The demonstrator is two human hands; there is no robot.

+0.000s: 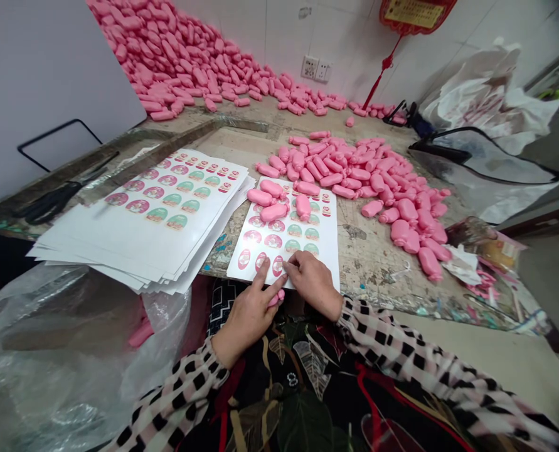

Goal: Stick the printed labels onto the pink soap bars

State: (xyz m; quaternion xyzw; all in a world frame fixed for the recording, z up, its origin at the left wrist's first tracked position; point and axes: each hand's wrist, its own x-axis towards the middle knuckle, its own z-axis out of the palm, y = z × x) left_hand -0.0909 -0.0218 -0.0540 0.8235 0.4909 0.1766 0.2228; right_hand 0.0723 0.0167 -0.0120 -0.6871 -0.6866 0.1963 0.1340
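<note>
A sheet of oval stickers lies at the table's front edge, printed in pink and green. My left hand grips a small pink sausage-shaped piece just below the sheet's edge, and its forefinger reaches onto the sheet. My right hand is closed over the sheet, its thumb and forefinger pinching at the edge of a pink oval sticker. Several more pink pieces rest on the sheet's upper half.
A stack of sticker sheets lies to the left beside black scissors. Loose pink pieces form a heap at centre right, with a larger pile along the wall. A clear plastic bag hangs at lower left.
</note>
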